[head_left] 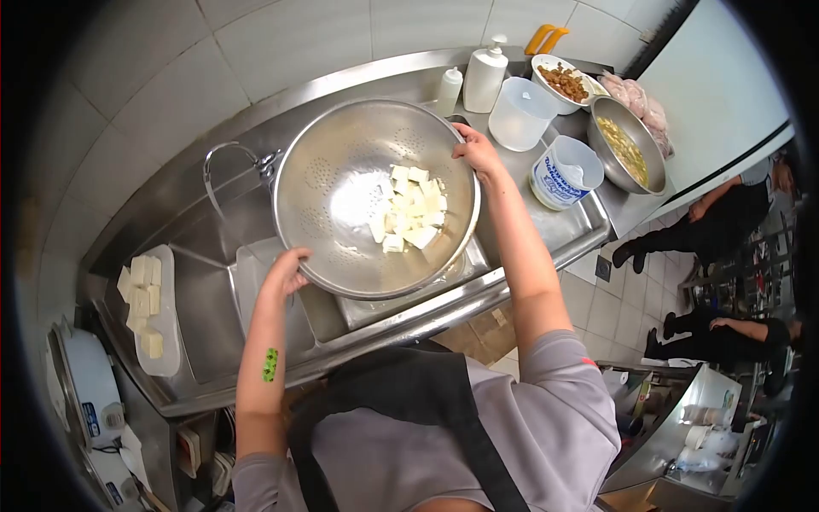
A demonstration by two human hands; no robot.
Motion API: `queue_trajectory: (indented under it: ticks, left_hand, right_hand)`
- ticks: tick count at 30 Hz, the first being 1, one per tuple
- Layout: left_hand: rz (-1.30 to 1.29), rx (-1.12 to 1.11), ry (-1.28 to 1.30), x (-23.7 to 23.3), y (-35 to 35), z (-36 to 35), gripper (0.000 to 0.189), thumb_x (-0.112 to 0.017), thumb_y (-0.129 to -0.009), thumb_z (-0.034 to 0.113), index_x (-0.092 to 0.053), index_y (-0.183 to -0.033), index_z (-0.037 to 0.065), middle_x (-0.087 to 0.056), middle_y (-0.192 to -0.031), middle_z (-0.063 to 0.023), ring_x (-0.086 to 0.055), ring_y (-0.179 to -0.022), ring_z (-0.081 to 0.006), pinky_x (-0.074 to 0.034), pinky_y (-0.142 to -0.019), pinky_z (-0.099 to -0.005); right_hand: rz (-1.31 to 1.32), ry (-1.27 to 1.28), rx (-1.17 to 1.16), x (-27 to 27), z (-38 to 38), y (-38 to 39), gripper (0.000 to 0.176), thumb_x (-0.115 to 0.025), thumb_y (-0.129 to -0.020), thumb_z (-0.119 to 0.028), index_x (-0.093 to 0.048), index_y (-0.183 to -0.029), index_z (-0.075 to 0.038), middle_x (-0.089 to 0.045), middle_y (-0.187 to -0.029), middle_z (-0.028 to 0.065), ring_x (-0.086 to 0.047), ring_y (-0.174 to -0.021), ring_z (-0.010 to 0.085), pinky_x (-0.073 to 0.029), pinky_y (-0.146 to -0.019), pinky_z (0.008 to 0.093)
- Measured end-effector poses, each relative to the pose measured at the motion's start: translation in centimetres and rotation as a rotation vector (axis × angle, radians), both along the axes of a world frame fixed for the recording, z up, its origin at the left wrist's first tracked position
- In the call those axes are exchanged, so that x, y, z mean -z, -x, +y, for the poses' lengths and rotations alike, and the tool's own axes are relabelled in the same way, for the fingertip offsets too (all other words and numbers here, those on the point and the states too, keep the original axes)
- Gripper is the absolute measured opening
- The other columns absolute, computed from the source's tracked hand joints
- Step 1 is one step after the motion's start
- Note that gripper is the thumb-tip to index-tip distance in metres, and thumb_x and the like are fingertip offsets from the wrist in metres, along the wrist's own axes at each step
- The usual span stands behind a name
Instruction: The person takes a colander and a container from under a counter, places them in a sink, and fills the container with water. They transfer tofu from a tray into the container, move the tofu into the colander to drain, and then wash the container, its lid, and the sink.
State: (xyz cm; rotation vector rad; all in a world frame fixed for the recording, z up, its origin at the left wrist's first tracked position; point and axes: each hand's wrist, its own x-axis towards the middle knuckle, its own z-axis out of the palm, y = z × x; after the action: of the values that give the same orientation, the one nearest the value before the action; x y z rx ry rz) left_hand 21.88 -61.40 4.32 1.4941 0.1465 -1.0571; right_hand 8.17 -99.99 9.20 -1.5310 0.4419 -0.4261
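A large steel colander (341, 154) is held over the sink, tilted toward me. White cubes, perhaps tofu or cheese (414, 205), lie heaped on the right side of its bowl. My left hand (288, 271) grips the colander's near left rim, its fingers partly hidden under the edge. On the far right rim, my right hand (478, 154) is closed around the edge by the handle. At the far left, a white tray (169, 316) bears several larger white blocks (143, 294).
A faucet (230, 149) arches behind the sink (205, 341). To the right stand a pump bottle (486, 77), a clear plastic container (519, 115), a labelled white tub (563, 175) and a steel bowl of yellowish food (627, 149). Two people are farther right.
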Motion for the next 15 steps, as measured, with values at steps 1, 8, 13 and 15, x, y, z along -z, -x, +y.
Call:
queue_trajectory:
  ticks: [1,8,13,15]
  left_hand:
    - [0.077,0.047,0.039,0.2,0.2,-0.5,0.035,-0.049,-0.078,0.011,-0.043,-0.107,-0.007,-0.054,-0.099,-0.0186,-0.058,-0.087,-0.0259,-0.051,-0.073,-0.0391]
    - [0.248,0.115,0.316,1.5,4.6,-3.8,0.035,-0.049,-0.068,0.003,-0.045,-0.101,-0.005,-0.054,-0.093,-0.0148,-0.057,-0.08,-0.027,-0.05,-0.07,-0.0404]
    - [0.263,0.098,0.282,0.6,8.0,-4.4,0.037,-0.048,-0.066,0.001,-0.044,-0.102,-0.006,-0.054,-0.092,-0.0156,-0.057,-0.079,-0.029,-0.05,-0.072,-0.0449]
    - [0.246,0.081,0.288,-0.7,8.2,-5.0,0.037,-0.048,-0.066,0.0,-0.043,-0.102,-0.006,-0.053,-0.092,-0.0159,-0.057,-0.079,-0.0294,-0.049,-0.072,-0.0459]
  right_hand:
    - [0.045,0.015,-0.02,-0.4,-0.8,0.4,0.058,-0.046,-0.056,0.01,-0.05,-0.113,-0.002,-0.057,-0.099,0.0049,-0.052,-0.086,0.0129,-0.04,-0.074,0.0202]
    - [0.014,-0.205,-0.075,-3.8,-5.4,4.9,0.046,-0.047,-0.068,0.002,-0.05,-0.114,-0.002,-0.057,-0.101,0.0078,-0.055,-0.088,0.015,-0.043,-0.074,0.0222]
    - [-0.064,-0.06,0.468,-3.9,-4.8,10.8,0.029,-0.05,-0.082,-0.017,-0.054,-0.106,-0.003,-0.058,-0.098,0.0101,-0.057,-0.086,0.0152,-0.049,-0.072,0.029]
    - [-0.085,0.199,0.763,-0.9,-6.9,14.3,0.028,-0.051,-0.082,-0.021,-0.055,-0.103,-0.003,-0.057,-0.093,0.0106,-0.057,-0.081,0.0167,-0.05,-0.063,0.0301]
